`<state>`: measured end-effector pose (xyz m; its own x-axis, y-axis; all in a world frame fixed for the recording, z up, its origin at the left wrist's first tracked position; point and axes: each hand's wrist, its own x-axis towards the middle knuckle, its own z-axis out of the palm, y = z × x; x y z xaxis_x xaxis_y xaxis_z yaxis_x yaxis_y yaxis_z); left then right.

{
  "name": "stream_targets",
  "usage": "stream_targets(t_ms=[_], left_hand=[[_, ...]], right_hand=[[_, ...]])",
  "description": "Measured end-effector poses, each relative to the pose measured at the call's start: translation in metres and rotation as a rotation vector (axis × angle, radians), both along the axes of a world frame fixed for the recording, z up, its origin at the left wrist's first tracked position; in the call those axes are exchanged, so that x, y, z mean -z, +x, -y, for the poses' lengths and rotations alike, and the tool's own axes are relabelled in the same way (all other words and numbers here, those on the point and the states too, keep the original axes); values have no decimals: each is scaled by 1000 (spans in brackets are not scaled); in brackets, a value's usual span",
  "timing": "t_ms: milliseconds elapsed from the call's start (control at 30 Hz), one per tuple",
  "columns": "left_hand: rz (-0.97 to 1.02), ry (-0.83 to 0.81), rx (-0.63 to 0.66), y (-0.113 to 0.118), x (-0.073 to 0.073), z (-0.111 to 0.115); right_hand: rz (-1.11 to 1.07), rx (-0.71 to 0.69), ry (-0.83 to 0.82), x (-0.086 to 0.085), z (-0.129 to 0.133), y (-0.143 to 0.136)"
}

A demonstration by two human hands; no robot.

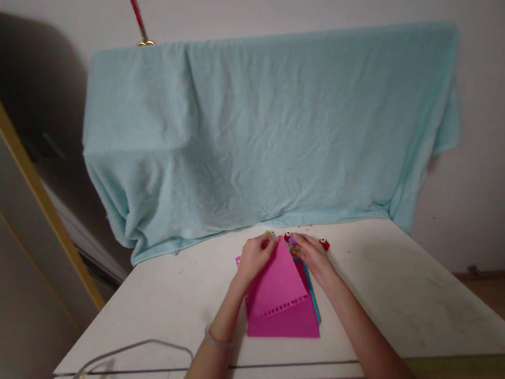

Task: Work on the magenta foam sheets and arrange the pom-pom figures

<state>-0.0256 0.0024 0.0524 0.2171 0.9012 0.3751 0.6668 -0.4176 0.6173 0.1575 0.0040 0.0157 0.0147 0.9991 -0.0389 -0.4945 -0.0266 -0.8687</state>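
A pink sheet (277,281) with a row of punched holes along its near edge lies tilted over another pink sheet (286,324). My left hand (258,254) pinches the top sheet near its far corner. My right hand (312,254) is beside that corner, its fingers bent around a small purple item (292,239). A blue edge (315,304) shows beneath the sheets on the right. Small red items with white spots (324,244) lie just past my right hand, and a small green one (269,233) is beyond my left fingers.
The white table (396,295) reaches back to a light blue cloth (273,132) draped at its far side. A grey wire hanger shape (151,341) crosses the near left edge. Tiny pink bits lie near the cloth.
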Motion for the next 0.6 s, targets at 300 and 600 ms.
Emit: stream_targets(t_ms=[300,600], left_hand=[[-250,91,-45,2,-3,9],[-374,243,-18,5,0,6]], right_hand=[[131,12,52,1,3,-8],[225,19,86,-7,10,-14]])
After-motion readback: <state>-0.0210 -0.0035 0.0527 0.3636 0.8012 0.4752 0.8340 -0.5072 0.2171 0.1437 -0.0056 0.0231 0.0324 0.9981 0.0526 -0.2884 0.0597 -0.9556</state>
